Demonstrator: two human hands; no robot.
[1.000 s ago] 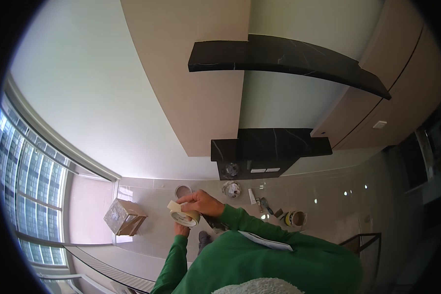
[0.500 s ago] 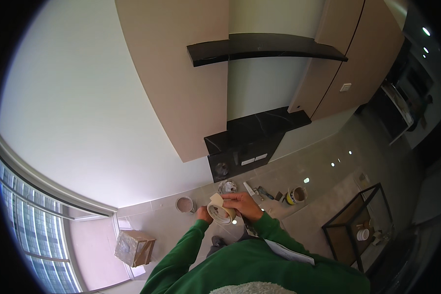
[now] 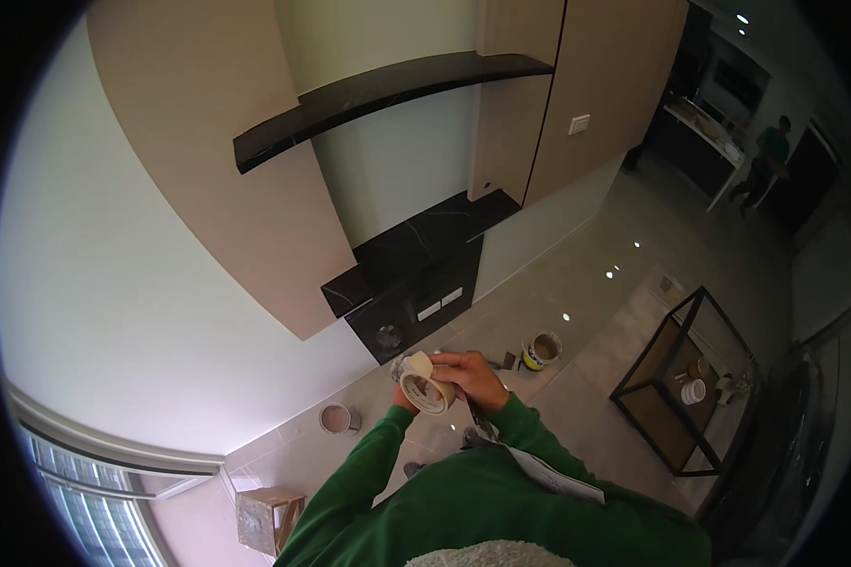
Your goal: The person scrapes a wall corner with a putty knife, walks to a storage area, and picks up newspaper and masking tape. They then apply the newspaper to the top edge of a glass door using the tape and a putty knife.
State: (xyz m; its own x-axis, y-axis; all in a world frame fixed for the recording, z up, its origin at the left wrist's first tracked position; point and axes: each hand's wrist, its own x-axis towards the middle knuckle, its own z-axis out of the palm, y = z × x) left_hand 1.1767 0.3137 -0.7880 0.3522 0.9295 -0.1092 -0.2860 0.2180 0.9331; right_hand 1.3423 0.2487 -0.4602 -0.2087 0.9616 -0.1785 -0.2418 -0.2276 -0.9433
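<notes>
A wide roll of cream masking tape (image 3: 444, 400) is held in front of my chest, its open core facing up. A short loose flap (image 3: 416, 364) of tape stands off its far edge. My right hand (image 3: 475, 377) closes on the roll's right side, with fingertips on the tape by the flap. My left hand (image 3: 405, 399) is at the roll's left side, with its fingers mostly hidden behind it.
A bucket of brownish paste (image 3: 542, 351) and a smaller pot (image 3: 336, 419) stand on the tiled floor. Ahead are black marble shelves (image 3: 388, 88). A dusty box (image 3: 267, 518) sits left, a black-framed table (image 3: 667, 386) right. Another person (image 3: 772, 156) stands far right.
My view has turned to the right, so the wall, shelves and buckets sit further left. The far person shows more plainly. Both hands stay on the tape roll.
</notes>
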